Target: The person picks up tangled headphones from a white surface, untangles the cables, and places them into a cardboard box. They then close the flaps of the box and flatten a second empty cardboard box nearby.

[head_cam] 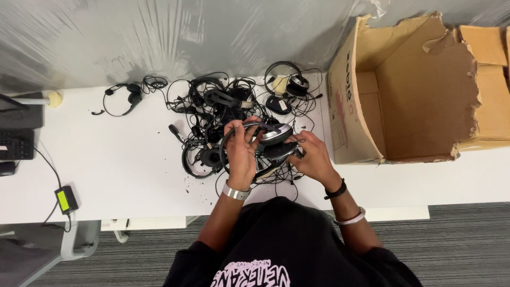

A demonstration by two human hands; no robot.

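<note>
A tangled pile of black headsets and cables lies on the white table. Above its near side I hold one headset with a silver-grey earcup. My left hand grips its black headband and cable. My right hand holds the lower earcup from the right side. Both hands sit just over the pile's front edge. Another headset with a round band rests at the pile's far right.
A torn open cardboard box lies on its side at the right. A single headset sits apart at the left. A keyboard and a small black-and-green device are at the left edge. Plastic sheeting covers the wall behind.
</note>
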